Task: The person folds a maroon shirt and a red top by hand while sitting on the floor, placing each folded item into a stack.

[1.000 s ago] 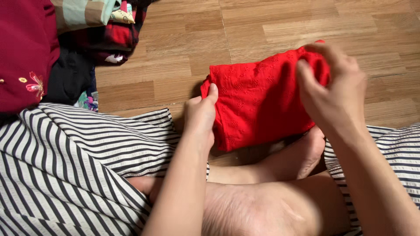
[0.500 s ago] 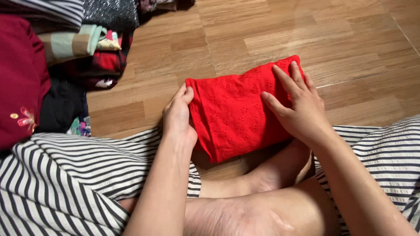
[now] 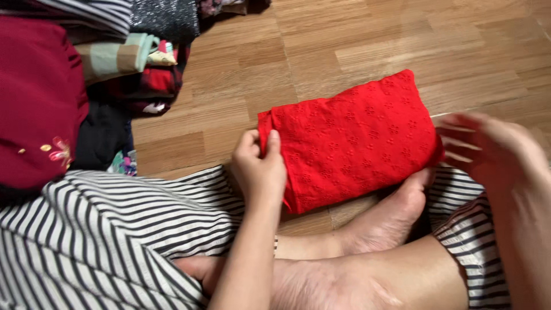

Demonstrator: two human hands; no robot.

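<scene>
A folded red garment (image 3: 353, 138) with a small embossed flower pattern lies flat on the wooden floor (image 3: 367, 46) in front of my crossed legs. My left hand (image 3: 258, 169) pinches the garment's left edge between thumb and fingers. My right hand (image 3: 493, 152), blurred, hovers just off the garment's right edge with fingers spread and nothing in it. My bare foot (image 3: 384, 218) rests under the garment's near edge.
A pile of clothes sits at the upper left: a dark red garment with a small embroidered flower (image 3: 37, 103), a striped pale-green piece (image 3: 115, 57), red plaid cloth (image 3: 155, 83) and dark fabric (image 3: 103, 138). My striped trousers (image 3: 103, 229) fill the lower left.
My right hand has lifted off the red garment and moved to the right of it. My left hand stays at the left edge, now pinching it. The view shifted slightly.
</scene>
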